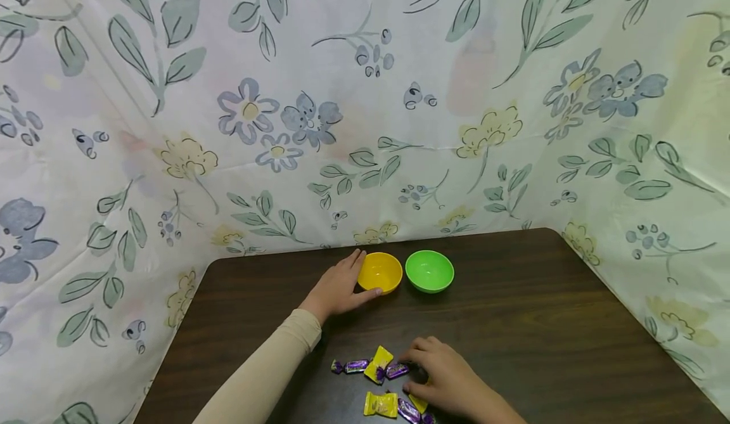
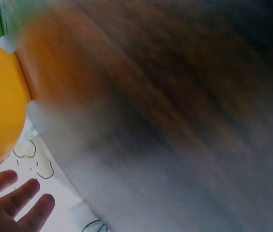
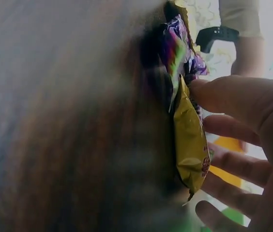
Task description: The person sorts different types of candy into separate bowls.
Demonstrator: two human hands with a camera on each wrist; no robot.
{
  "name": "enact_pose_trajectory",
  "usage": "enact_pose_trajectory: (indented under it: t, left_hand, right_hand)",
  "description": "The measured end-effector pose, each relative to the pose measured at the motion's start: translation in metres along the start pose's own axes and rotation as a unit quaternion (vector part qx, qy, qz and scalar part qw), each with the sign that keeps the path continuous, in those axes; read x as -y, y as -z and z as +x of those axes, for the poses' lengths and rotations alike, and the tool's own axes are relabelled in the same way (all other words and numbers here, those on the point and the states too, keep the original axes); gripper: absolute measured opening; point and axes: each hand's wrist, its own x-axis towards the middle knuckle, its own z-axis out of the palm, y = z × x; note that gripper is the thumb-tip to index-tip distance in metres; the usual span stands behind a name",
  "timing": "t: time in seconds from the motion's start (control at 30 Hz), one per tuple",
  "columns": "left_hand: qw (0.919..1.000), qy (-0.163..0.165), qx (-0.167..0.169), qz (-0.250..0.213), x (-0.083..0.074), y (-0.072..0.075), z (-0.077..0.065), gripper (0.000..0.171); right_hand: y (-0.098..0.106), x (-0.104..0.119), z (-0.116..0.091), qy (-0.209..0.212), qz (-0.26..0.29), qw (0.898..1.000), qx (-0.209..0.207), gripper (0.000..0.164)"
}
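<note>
In the head view my left hand (image 1: 339, 288) lies along the left side of a yellow bowl (image 1: 380, 272), thumb at its near rim and fingers extended. The left wrist view shows those fingers spread beside the bowl's wall. Close by on the right stands a green bowl (image 1: 429, 272). Nearer me, my right hand (image 1: 441, 373) hovers over wrapped candies, its fingers loosely bent and apart. A yellow-wrapped candy (image 3: 189, 145) is close to its thumb and fingers; no pinch shows. Left of that hand lie another yellow candy (image 1: 381, 404) and a purple-wrapped candy (image 1: 356, 366).
The dark wooden table (image 1: 542, 322) carries both bowls near its far edge. A floral cloth (image 1: 365, 126) hangs behind and at the sides. One more purple candy (image 1: 408, 410) lies at the bottom of the head view, partly cut off.
</note>
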Motion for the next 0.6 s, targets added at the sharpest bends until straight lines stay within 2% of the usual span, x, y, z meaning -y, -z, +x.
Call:
enact_pose_trajectory:
  t: [0.2,0.6]
  left_hand:
    - [1.0000,-0.004,0.000,0.002,-0.0017,-0.0050,0.0044,0.112]
    - [0.9985,-0.041,0.002,0.037,-0.0007,-0.0078,0.0102,0.106]
  right_hand:
    - [-0.0001,0.0026,0.0021,0.015,0.015,1.000,0.004,0.024]
    - [-0.0030,0.0046,0.0082,-0.004,-0.006,1.000,0.019,0.023]
